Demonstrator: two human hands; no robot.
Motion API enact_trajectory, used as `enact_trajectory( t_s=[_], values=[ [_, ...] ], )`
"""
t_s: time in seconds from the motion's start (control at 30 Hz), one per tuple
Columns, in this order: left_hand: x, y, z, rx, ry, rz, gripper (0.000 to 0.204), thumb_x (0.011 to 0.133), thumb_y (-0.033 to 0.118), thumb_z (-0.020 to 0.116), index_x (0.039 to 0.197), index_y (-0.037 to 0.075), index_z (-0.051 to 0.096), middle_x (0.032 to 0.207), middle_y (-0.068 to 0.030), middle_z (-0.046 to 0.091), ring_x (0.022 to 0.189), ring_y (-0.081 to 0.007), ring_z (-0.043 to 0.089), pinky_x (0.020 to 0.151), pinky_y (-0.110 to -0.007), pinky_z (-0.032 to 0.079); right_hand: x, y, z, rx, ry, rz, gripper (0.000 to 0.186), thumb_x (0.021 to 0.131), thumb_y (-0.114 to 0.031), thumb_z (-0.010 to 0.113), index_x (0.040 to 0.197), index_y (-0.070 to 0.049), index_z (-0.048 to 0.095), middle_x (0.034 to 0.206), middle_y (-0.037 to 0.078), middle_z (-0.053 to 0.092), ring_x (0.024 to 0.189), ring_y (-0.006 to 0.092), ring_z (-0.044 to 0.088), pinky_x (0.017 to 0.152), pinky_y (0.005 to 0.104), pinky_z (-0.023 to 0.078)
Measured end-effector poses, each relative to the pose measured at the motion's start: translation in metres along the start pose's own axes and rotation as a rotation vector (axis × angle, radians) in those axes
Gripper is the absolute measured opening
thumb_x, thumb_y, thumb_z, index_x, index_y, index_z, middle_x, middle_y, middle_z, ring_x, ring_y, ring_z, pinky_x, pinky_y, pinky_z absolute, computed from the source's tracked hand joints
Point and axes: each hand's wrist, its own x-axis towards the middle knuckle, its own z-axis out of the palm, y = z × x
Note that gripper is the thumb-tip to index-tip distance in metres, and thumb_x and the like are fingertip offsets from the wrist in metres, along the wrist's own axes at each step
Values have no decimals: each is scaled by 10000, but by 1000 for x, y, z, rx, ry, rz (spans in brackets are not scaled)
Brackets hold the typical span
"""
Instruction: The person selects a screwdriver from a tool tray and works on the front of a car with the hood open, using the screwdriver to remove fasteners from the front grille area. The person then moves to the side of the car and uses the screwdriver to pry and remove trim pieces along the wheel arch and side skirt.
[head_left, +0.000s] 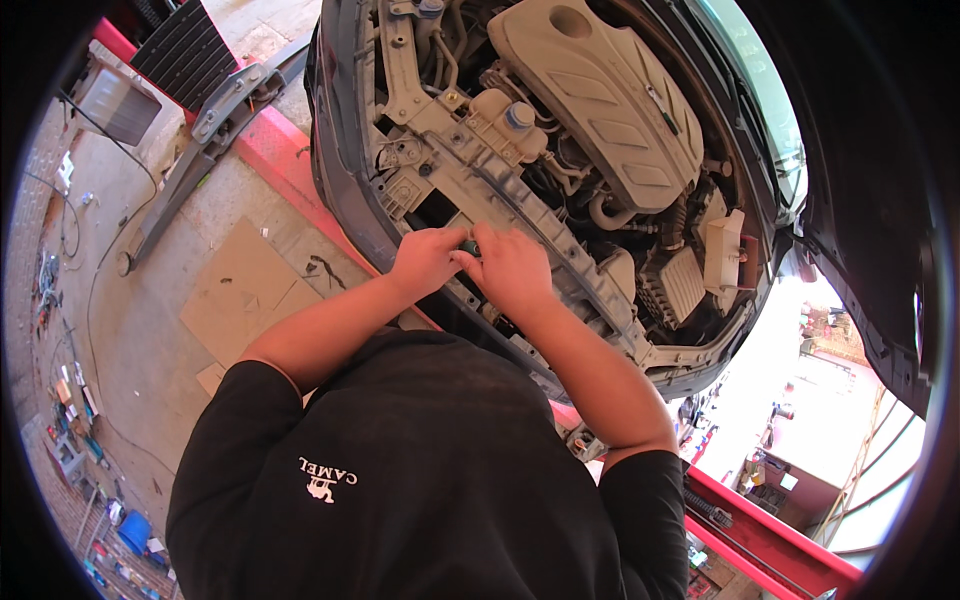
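Observation:
My left hand (428, 262) and my right hand (512, 268) meet above the front crossmember of a car's open engine bay. Both are closed, fingertips together, around a small dark green object (470, 246). Most of it is hidden by the fingers, so its kind does not show. Just beyond the hands runs the dusty front panel (490, 185). A coolant tank with a blue cap (520, 116) sits further in. On the large engine cover (600, 100) lies a slim tool with a dark green handle (668, 120).
The raised hood (860, 180) stands at the right. A red lift rail (290, 170) and a grey lift arm (190, 150) are at the left. Flattened cardboard (240, 290) lies on the floor. Tools and parts are scattered at the far left, near a blue container (133, 532).

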Motion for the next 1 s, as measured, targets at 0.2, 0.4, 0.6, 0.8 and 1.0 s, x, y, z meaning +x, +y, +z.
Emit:
enact_trajectory(
  t_s=[0.2, 0.4, 0.6, 0.8, 1.0],
  values=[
    [-1, 1, 0, -35, -12, -17, 289, 767, 182, 728, 1047, 139, 673, 831, -91, 671, 801, -333, 665, 666, -435, 530, 0, 4, -4, -37, 145, -120, 237, 888, -303, 682, 1014, -115, 613, 897, 44, 628, 897, 252, 619, 800, 402, 489],
    [3, 5, -1, -9, -22, -12, 291, 765, 178, 728, 1046, 132, 671, 824, -93, 672, 806, -335, 664, 673, -430, 532, 0, 7, 3, -70, 110, -130, 220, 888, -293, 677, 990, -111, 607, 861, 53, 649, 882, 263, 635, 767, 408, 513],
    [4, 7, -2, -44, 7, 6, 276, 775, 204, 725, 1029, 120, 660, 813, -94, 671, 801, -333, 664, 675, -436, 529, -2, 2, 3, 12, 103, -30, 165, 874, -234, 670, 963, -111, 605, 827, 59, 661, 854, 275, 648, 733, 406, 528],
    [-1, 6, -3, 4, -41, -37, 233, 767, 166, 709, 962, 70, 624, 819, -127, 651, 795, -371, 640, 665, -454, 509, -3, -2, -4, 25, -6, 38, 220, 873, -239, 678, 1046, -121, 609, 914, 57, 644, 931, 278, 619, 787, 402, 510],
    [1, 11, -8, -19, -43, -57, 256, 744, 160, 707, 976, 84, 628, 806, -130, 647, 785, -365, 645, 658, -450, 509, -1, 4, -1, -44, 141, -115, 228, 880, -264, 684, 1040, -116, 618, 924, 62, 646, 945, 273, 616, 822, 406, 492]
  ],
)
